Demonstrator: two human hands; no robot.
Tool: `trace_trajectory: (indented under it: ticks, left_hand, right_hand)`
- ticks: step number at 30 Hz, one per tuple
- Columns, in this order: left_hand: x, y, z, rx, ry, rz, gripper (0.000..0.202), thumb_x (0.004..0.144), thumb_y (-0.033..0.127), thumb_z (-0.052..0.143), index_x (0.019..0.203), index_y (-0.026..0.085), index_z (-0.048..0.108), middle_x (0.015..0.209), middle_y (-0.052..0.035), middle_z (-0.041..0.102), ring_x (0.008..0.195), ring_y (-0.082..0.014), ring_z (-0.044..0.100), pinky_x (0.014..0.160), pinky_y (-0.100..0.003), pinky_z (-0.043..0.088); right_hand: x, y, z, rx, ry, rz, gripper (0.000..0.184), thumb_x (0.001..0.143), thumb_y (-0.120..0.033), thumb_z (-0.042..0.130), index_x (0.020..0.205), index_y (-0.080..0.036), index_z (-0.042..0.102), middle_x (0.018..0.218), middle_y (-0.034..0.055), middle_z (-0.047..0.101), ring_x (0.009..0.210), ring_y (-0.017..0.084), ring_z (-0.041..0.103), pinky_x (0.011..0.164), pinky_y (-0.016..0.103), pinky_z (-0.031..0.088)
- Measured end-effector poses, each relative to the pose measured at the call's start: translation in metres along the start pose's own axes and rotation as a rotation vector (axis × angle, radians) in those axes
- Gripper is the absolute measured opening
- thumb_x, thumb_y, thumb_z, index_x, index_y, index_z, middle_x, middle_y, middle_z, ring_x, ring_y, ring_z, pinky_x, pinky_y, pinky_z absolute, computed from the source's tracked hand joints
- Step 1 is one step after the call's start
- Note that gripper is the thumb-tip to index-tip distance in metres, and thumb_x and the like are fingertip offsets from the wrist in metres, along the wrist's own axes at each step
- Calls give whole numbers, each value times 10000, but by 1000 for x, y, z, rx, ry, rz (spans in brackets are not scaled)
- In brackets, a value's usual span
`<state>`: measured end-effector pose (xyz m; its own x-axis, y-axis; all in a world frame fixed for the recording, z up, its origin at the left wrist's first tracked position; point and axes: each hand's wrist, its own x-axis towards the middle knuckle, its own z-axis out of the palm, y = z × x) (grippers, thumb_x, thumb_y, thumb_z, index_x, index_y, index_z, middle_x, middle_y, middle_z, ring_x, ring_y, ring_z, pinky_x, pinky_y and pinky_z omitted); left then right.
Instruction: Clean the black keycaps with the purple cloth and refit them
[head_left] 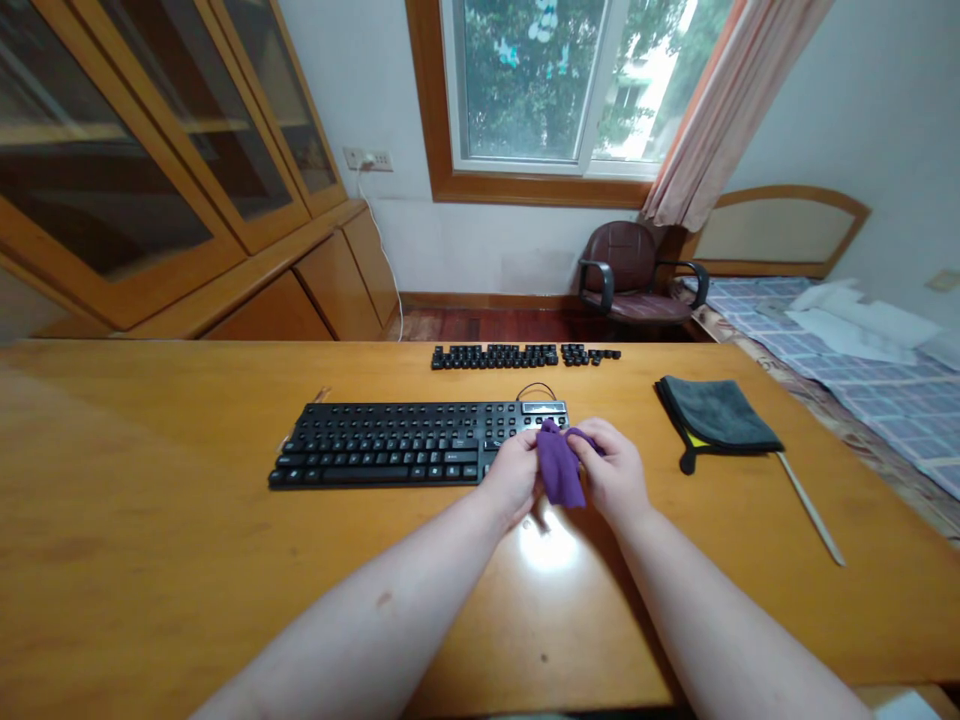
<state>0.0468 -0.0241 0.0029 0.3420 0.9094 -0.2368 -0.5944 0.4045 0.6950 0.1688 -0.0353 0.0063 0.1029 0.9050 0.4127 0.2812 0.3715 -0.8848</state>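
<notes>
The purple cloth is held bunched above the table, just off the near right corner of the keyboard, and its lower end hangs free between the hands. The left hand is closed, with its fingers curled against the left side of the cloth. The right hand is likewise closed, gathering the upper right fold. Neither hand is spread. The exact finger placement is hidden by the fabric and the backs of the hands, so the pinch points cannot be confirmed. Holding the cloth from both sides keeps it compact and clear of the tabletop.

The black keyboard lies flat on the wooden table, directly beyond and to the left of the hands, with its keys facing up. A short black cable loop rises behind its right end. Loose black keycaps stand in tidy rows along the far table edge, apart from the keyboard, which keeps them separated and within reach. A folded grey towel with a yellow edge lies to the right, and a thin pale stick extends from beneath it toward the near right.
</notes>
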Motion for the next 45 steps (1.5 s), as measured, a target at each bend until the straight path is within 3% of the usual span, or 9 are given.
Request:
trace_trajectory:
  ticks: [4, 10, 19, 23, 27, 32, 40, 45]
  left_hand:
    - [0, 0, -1, 3, -1, 19, 213, 568, 219, 767, 705, 103, 653, 634, -27, 651, 571, -94, 561, 594, -202, 439]
    - [-2, 4, 0, -26, -9, 37, 261, 557, 185, 767, 787, 123, 662, 705, -23, 667, 626, -102, 576, 642, -214, 456]
    - [0, 8, 0, -114, 43, -41, 235, 547, 98, 744, 763, 109, 653, 699, -35, 673, 592, -96, 600, 608, -206, 497]
    - [4, 8, -4, -189, 99, -101, 177, 613, 150, 711, 774, 131, 641, 675, -24, 665, 566, -98, 603, 582, -208, 506]
    - [5, 6, -7, -169, 51, -98, 212, 611, 172, 726, 800, 126, 640, 694, -26, 664, 601, -111, 610, 585, -213, 503]
    - [3, 2, -9, -83, -3, -74, 227, 570, 141, 757, 759, 112, 634, 712, -31, 664, 642, -109, 607, 633, -214, 490]
    - [3, 3, -8, -108, -39, -103, 239, 566, 160, 771, 758, 110, 639, 715, -32, 654, 643, -101, 599, 640, -206, 483]
    - [3, 4, -7, -126, -20, -111, 217, 589, 197, 764, 747, 121, 636, 704, -25, 651, 627, -100, 594, 617, -208, 485]
  right_hand:
    - [1, 1, 1, 33, 33, 62, 149, 795, -299, 589, 734, -205, 687, 746, 44, 651, 738, 181, 595, 714, 323, 472]
    - [2, 0, 2, 54, 18, 27, 67, 732, -270, 658, 732, -220, 702, 796, 44, 642, 800, 189, 594, 781, 349, 472]
    - [0, 10, 9, 189, -20, 153, 242, 820, -382, 545, 865, -200, 699, 822, 55, 660, 779, 194, 609, 710, 327, 495]
    - [-1, 8, 9, 192, -50, 118, 263, 825, -380, 538, 967, -218, 689, 931, 69, 669, 898, 220, 603, 798, 365, 485]
    - [0, 1, 7, 122, -56, 40, 248, 681, -278, 704, 927, -249, 709, 961, 54, 649, 944, 222, 585, 882, 378, 452]
    - [-4, -3, 7, 67, 7, 22, 269, 643, -180, 706, 887, -289, 733, 870, 30, 616, 843, 183, 587, 820, 343, 479]
    - [-6, 2, 9, 104, 126, -1, 271, 541, -181, 786, 787, -288, 746, 764, 24, 652, 738, 183, 599, 708, 341, 516]
    - [-3, 2, 5, 107, 59, -11, 292, 582, -184, 773, 843, -311, 742, 813, 24, 674, 766, 183, 611, 741, 339, 517]
